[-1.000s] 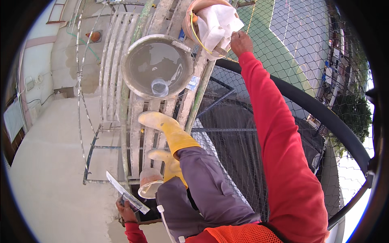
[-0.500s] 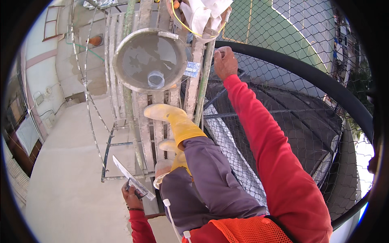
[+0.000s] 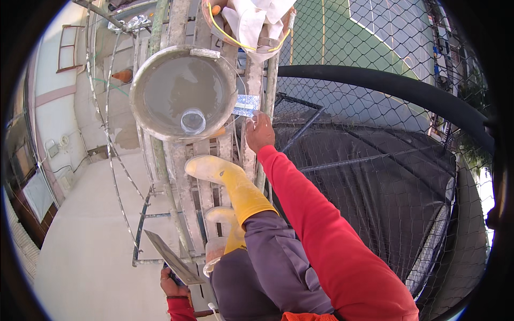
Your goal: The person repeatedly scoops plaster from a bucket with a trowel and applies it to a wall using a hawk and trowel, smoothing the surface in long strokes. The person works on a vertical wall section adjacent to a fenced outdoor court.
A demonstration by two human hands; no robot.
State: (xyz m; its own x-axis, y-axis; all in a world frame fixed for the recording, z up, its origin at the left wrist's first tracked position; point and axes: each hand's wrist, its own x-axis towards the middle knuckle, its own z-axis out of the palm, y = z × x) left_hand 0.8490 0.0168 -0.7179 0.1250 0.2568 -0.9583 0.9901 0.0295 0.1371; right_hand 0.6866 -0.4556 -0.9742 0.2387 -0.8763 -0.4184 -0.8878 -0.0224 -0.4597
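My left hand [image 3: 174,284], low on the left, is closed round the dark handle of a plastering trowel [image 3: 172,259]. The trowel's long grey blade is tilted up beside the scaffold. My right hand [image 3: 260,132] reaches forward to a flat blue-and-white speckled piece [image 3: 246,105] beside a large bucket; its fingers appear to pinch the near right corner. What kind of thing that piece is, I cannot make out. The bucket [image 3: 137,107] holds grey watery mix, and a clear plastic cup [image 3: 193,122] sits in it near the near rim.
I stand in yellow boots [image 3: 235,187] on narrow scaffold planks [image 3: 188,214]. Ahead is a pail with white cloth [image 3: 246,21]. A small tub [image 3: 216,250] is by my leg. Netting [image 3: 375,48] and a black curved pipe [image 3: 375,77] border the right. A traffic cone [image 3: 123,75] stands far left.
My right hand has come left and nearer, from beside the net's pipe to the speckled piece. The trowel in my left hand has turned, showing more of its blade. The view has shifted slightly.
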